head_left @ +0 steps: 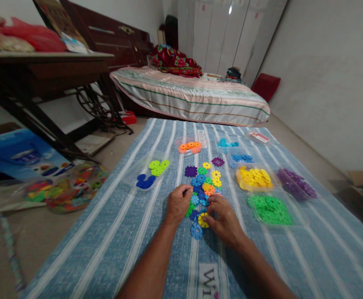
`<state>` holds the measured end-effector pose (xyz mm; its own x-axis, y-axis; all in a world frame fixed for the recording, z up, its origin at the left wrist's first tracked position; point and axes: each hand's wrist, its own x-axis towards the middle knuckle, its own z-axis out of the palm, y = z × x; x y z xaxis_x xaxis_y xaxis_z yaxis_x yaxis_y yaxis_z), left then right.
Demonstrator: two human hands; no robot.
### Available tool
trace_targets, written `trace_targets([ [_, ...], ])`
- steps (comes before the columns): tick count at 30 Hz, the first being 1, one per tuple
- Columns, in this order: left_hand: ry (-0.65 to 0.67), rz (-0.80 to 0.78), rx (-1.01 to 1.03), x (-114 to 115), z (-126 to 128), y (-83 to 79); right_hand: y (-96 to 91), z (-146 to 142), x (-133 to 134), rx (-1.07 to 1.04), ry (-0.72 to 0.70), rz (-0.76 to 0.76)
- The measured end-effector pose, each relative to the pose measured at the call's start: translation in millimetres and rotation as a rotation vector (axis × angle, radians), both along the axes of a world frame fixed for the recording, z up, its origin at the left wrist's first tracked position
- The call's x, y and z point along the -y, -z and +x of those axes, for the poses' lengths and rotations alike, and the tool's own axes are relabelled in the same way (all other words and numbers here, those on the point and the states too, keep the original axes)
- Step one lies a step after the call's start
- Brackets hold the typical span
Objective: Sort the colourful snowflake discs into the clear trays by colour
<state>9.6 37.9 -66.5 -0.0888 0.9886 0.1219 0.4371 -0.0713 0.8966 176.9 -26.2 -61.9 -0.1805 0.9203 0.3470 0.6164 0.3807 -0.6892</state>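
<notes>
- 7 clear trays (298,212) on worktop (113,232)
- 2 purple squares (191,171) beside mixed disc pile (205,187), which sits between and beyond hands
- Left hand (179,202): curled, pinching 1 dark piece (184,192)
- Right hand (225,218): half open, fingertips at 1 yellow disc (201,221)

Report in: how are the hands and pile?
Left hand seemingly pinching a dark piece. Right hand at the pile, grip unclear. Pile mixed-coloured. Nothing visibly in the way.

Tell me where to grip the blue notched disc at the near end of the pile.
I'd pinch the blue disc by its near-left rim, coming from the near left. That edge faces bare cloth, while the yellow disc crowds its far-right side. The notches should help the grip.
</notes>
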Motion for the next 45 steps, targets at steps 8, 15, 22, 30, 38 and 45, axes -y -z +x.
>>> trace_targets([
  [8,0.003,-0.007,-0.006,0,1,-0.7,-40.2,43,-19,-0.011,0.244,0.222],
  [15,-0.003,-0.003,-0.005,0,1,0.3,-45.3,70,-36,0.220,0.502,0.512],
  [22,0.005,-0.015,0.018,0,0,0.5,-13.2,23,-39,0.229,0.216,0.264],
  [30,0.022,-0.016,0.005,0,-1,1.0,-3.0,4,-63,0.429,0.164,0.128],
  [38,0.017,-0.029,-0.002,0,-1,-0.4,6.8,-4,-65,0.441,0.189,0.173],
  [45,0.016,-0.020,0.007,0,0,0.9,4.2,-1,-59,0.410,0.174,0.239],
])
